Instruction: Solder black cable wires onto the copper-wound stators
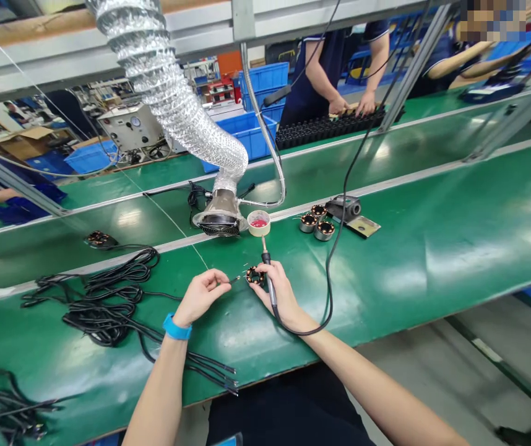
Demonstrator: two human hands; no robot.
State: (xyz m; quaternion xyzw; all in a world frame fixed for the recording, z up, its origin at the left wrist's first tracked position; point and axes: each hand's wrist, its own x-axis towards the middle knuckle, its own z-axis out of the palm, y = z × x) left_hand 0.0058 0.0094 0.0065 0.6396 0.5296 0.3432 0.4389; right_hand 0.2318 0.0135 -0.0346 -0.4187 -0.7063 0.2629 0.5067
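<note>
My left hand (204, 295), a blue band at its wrist, pinches a black cable (234, 280) close to its bared end. That end points at a small motor stator (250, 277) with copper windings, its thin leads sticking out to the left. Thumb and fingers of my right hand (284, 297) hold the stator. The same hand also carries a soldering iron (271, 289), tip pointing away from me. Just beyond the tip stands a small round pot (259, 231) with something red in it. Whether cable and stator leads touch, I cannot tell.
Coiled black cables (107, 310) spread over the green bench at left. Several stators (324, 231) sit beside a soldering iron stand (349, 208) at right. A silver duct (200, 133) hangs down to a fan hood (221, 217). Across the bench, a co-worker's hands (365, 104) rest above black parts.
</note>
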